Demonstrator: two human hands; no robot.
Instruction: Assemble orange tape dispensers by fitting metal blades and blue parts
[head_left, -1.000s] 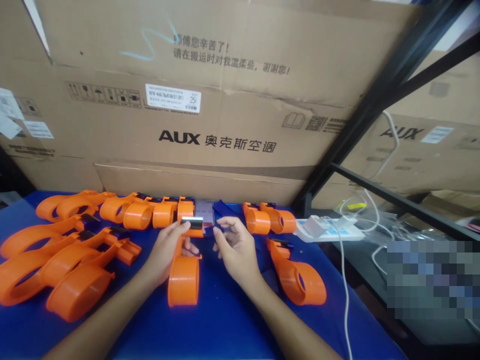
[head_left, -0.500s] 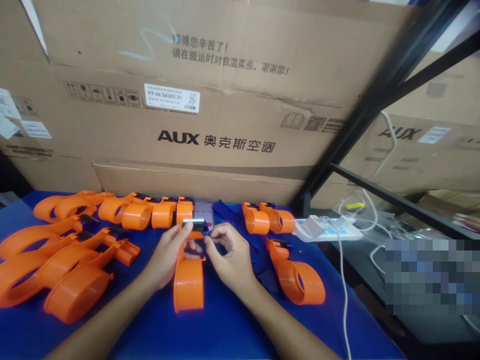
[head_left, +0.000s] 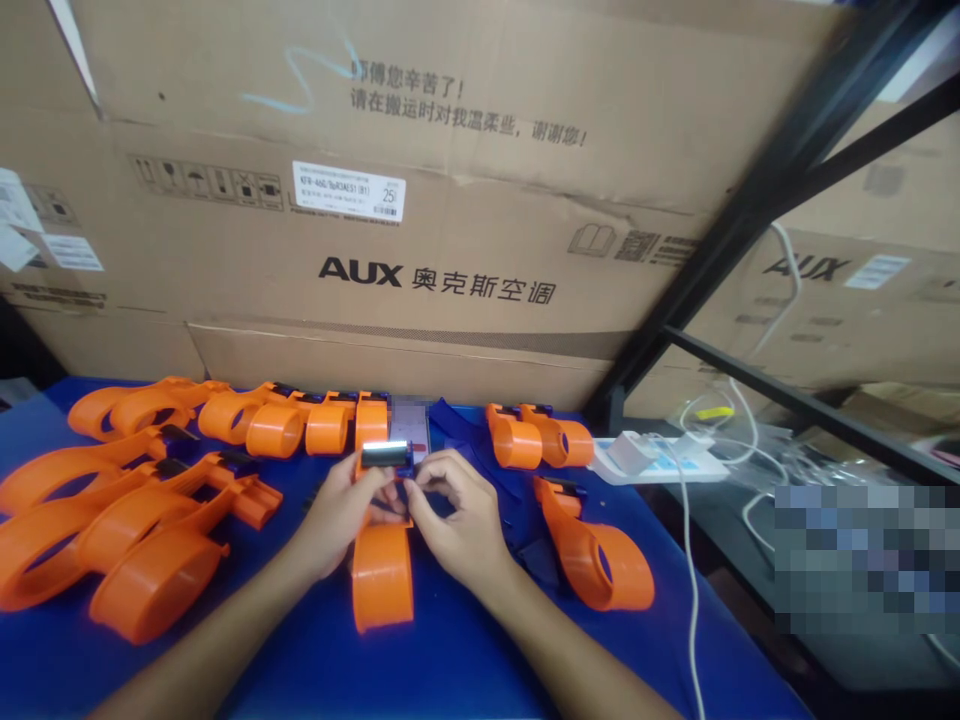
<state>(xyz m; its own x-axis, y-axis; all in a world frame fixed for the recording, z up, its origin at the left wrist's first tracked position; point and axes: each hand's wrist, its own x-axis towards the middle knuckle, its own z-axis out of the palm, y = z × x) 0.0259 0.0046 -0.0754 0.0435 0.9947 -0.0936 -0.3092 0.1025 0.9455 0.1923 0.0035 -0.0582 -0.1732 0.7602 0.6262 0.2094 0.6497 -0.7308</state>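
Note:
An orange tape dispenser (head_left: 382,580) is held up in the middle of the head view, its round hub hanging down. My left hand (head_left: 341,510) is closed around its upper part, the thumb just below a shiny dark roller (head_left: 385,454). A dark blue piece (head_left: 409,460) sits at the roller's right end. There my right hand (head_left: 461,515) has thumb and index finger pinched together at the dispenser's edge. What lies between those fingertips is mostly hidden.
Several more orange tape dispensers (head_left: 157,580) lie to the left; others (head_left: 611,565) are to the right on the blue tabletop (head_left: 300,660). Behind the hands lies a phone (head_left: 409,420). A white power strip (head_left: 675,458) with cables is at right; a large carton (head_left: 450,220) stands behind.
The held dispenser has turned slightly, so its roller now shows a bright reflection, and its hub hangs a little lower. Both hands keep their hold in nearly the same place.

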